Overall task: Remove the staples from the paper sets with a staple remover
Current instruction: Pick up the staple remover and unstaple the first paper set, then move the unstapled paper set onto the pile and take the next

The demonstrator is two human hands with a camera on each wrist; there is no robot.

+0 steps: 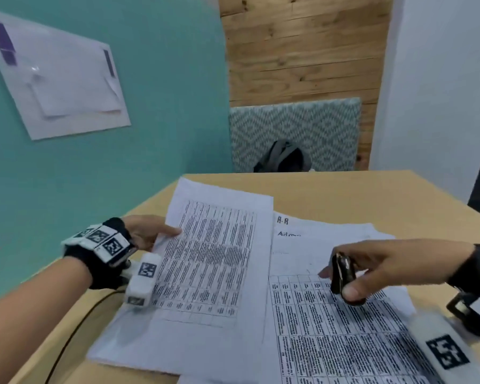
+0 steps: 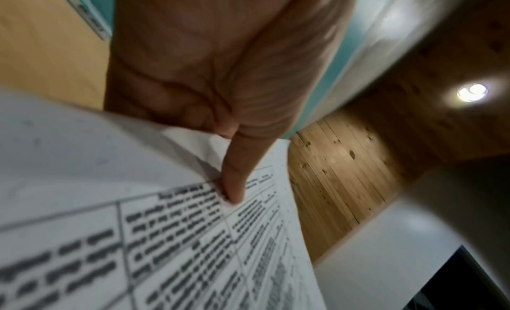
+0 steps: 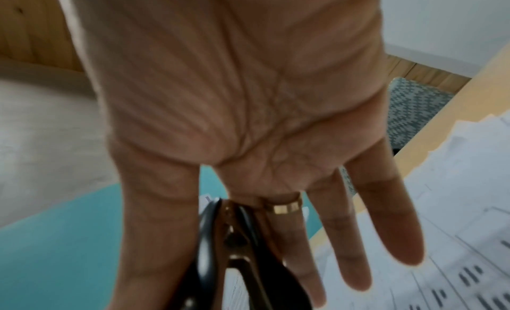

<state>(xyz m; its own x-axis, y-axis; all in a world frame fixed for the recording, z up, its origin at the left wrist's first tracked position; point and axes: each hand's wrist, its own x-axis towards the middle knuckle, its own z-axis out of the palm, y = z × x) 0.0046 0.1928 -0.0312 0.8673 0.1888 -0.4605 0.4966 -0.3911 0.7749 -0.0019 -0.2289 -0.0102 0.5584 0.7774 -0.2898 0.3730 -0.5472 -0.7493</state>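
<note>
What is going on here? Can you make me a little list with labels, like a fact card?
Place: wooden table
Left hand: pinches the edge of the left paper set, thumb on top
Right hand: holds a black staple remover between thumb and fingers, above the right paper set
Papers: printed tables, left set overlaps the right one
Staples: none can be made out

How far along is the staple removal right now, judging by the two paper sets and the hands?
Done: nothing provable; no staple, pulled or in place, can be made out. In hand: the right hand grips the staple remover above the right paper set, and the left hand pinches the edge of the left paper set on the table. Left: possibly both sets.
</note>
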